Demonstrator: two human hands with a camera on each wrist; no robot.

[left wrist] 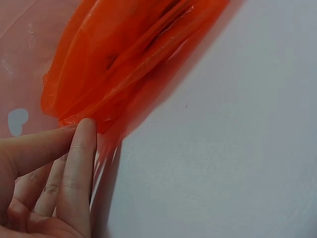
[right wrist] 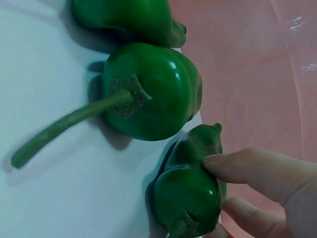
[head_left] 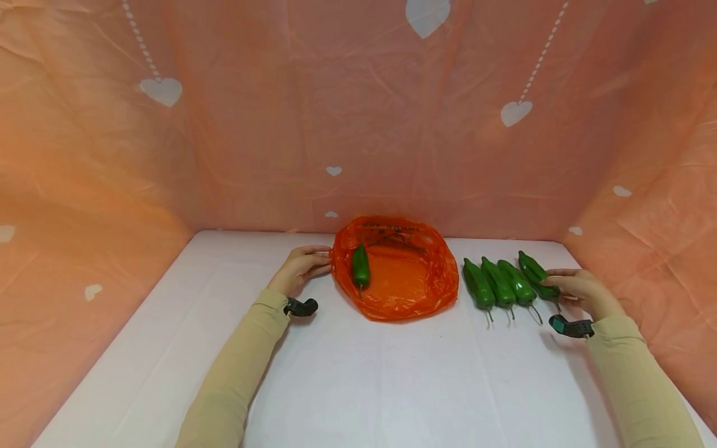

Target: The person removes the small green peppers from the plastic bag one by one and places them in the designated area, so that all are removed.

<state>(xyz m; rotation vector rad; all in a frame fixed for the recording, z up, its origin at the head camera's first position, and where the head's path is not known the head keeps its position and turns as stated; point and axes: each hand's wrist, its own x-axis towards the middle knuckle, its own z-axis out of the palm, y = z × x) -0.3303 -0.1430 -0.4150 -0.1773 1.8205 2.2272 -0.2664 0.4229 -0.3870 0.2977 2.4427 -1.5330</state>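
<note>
A thin orange-red plastic bag (head_left: 392, 280) lies spread open on the table, its rim standing up around it. One green pepper (head_left: 361, 269) is inside, toward the left side. At the bag's left edge my left hand (head_left: 302, 267) pinches the plastic (left wrist: 114, 64) between thumb and finger. To the right of the bag several green peppers (head_left: 497, 283) lie in a row, stems toward me. My right hand (head_left: 585, 291) grips the rightmost pepper (right wrist: 185, 193), which appears to lie on the table. Part of its far side is hidden by fingers.
The table (head_left: 381, 386) has a white cover. Orange cloth walls (head_left: 302, 124) with white hearts rise at the back and both sides. Small dark devices (head_left: 571, 326) are strapped at both wrists.
</note>
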